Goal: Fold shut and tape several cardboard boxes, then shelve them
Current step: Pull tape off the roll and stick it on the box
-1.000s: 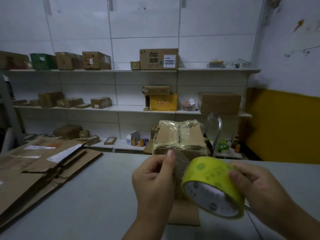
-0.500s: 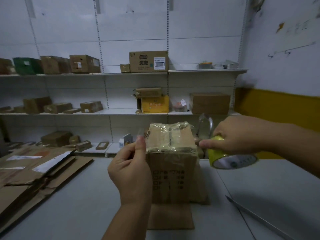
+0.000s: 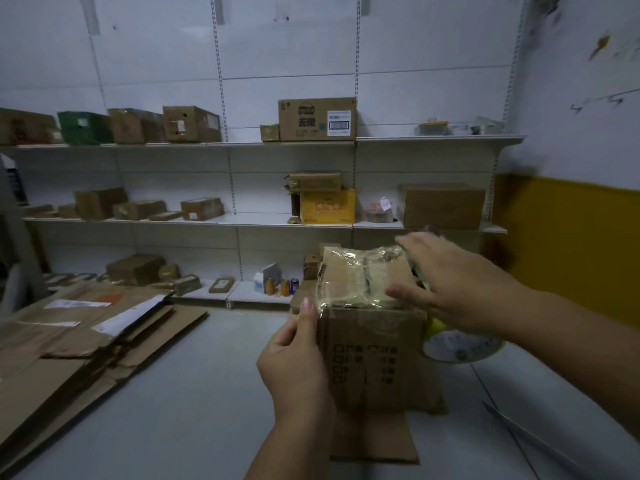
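The grey bench (image 3: 173,393) fills the lower part of the view, in a dim store room with white walls. At 12 o'clock, behind the bench, white wall shelves (image 3: 242,220) in three levels carry many brown cartons. At 3 o'clock the wall has a dark yellow panel (image 3: 568,254).

The cardboard box (image 3: 377,362) stands upright in the middle of the bench, on a flat cardboard piece (image 3: 377,438). Its top is covered with shiny clear tape. The left hand (image 3: 294,358) holds the left side of the box with curled fingers, and its thumb presses on the tape at the top corner. The right hand (image 3: 450,289) lies over the right top edge, blurred, with a finger and the thumb stretched out. The yellow-green tape roll (image 3: 460,348) shows just under its palm; I cannot tell if the hidden fingers hold it.

At 9 o'clock a stack of flattened cartons (image 3: 69,341) with white labels lies on the bench.

The front of the box has rows of printed small squares, too blurred to read. The large carton (image 3: 317,119) on the top shelf has two big dark characters and a white barcode label. The yellow carton (image 3: 327,206) below it has red writing, not readable.
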